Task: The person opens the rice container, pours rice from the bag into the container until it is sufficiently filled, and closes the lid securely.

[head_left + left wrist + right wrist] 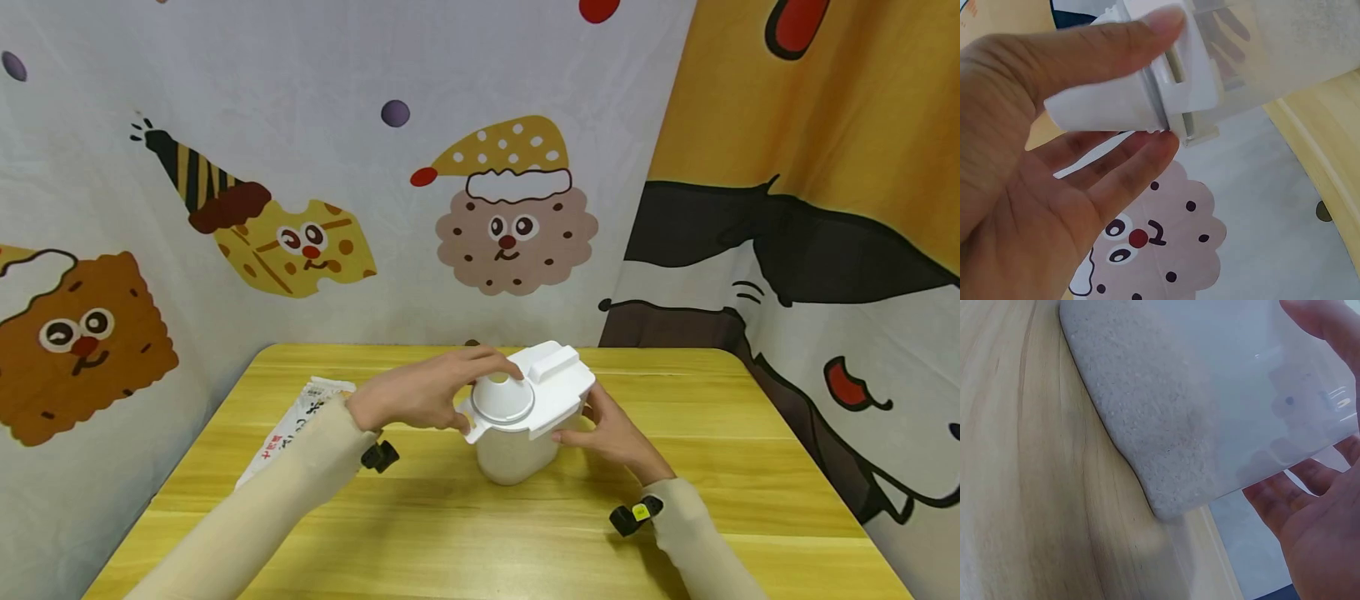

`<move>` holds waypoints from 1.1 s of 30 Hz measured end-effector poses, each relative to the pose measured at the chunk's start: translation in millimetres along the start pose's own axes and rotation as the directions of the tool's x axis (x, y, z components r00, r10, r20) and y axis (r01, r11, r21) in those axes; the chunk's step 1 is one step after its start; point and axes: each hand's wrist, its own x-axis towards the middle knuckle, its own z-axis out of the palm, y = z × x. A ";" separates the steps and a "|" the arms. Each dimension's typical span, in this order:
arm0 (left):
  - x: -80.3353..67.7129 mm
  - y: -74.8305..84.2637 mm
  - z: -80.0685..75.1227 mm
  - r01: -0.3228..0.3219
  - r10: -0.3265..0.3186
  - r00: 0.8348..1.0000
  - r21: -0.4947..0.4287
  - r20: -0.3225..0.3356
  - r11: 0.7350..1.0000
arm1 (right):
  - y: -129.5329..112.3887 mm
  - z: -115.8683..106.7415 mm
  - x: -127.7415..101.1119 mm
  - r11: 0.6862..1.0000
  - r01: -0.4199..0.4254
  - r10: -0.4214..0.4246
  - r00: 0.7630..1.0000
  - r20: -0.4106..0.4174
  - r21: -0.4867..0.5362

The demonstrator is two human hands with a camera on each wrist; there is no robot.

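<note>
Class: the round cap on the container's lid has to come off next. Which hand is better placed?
Probably the left hand: its fingers already grip the round cap, while the right hand steadies the container.

Behind the left hand (420,396) and forearm, the printed bag (288,433) on the counter (465,533) is half hidden, its lettering too small to read. The white container (517,433) hides the right hand's (611,433) fingertips. In the right wrist view the container's top is cut off.
</note>
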 end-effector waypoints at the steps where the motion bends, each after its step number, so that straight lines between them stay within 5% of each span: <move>1: 0.1 0.7 0.2 0.001 -0.001 1.000 0.012 -0.004 1.000 | -0.3 0.1 0.2 1.000 0.003 -0.003 1.000 -0.001 -0.001; 15: 1.6 -2.0 14.3 -0.045 0.066 0.990 0.162 -0.127 0.986 | -4.4 -0.8 1.7 1.000 0.008 -0.008 1.000 -0.003 0.010; 33: 3.6 -6.9 20.9 -0.112 0.163 0.966 0.246 -0.198 0.963 | 2.1 1.7 -0.1 0.999 -0.003 0.003 1.000 -0.014 0.033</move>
